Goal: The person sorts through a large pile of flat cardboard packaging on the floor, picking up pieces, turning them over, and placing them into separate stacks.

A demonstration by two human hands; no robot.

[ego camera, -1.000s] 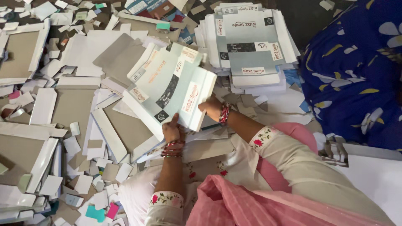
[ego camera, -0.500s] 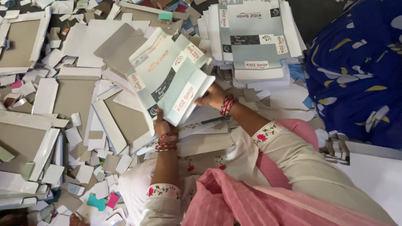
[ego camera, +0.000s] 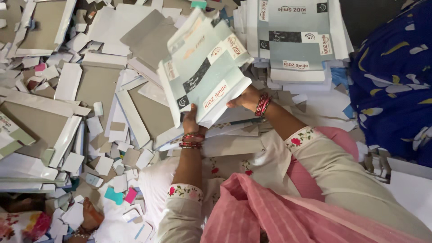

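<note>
At far left, grey-backed cardboard panels (ego camera: 96, 85) and small white offcuts (ego camera: 112, 175) lie strewn over the floor, overlapping in loose layers. A second person's hand (ego camera: 90, 216) rests among the scraps at the lower left edge.

At centre, the person holds a sheaf of flat printed carton blanks (ego camera: 204, 67), pale green and white, raised above the litter and tilted up to the right. The left hand (ego camera: 191, 119) supports the sheaf from its lower edge, fingers clamped on it from beneath. The right hand (ego camera: 243, 99) grips the lower right corner, fingers closed over the edge with the thumb on the face.

Handling: the blanks appear light and thin, stiff enough to hold flat yet liable to bend or fan apart. The coated faces look smooth, so sheets may slide on one another. Hold at two edges, pinching through the full thickness.

At right, a squared stack of matching blanks (ego camera: 292, 40) lies on the floor, beside blue patterned cloth (ego camera: 391, 90).
</note>
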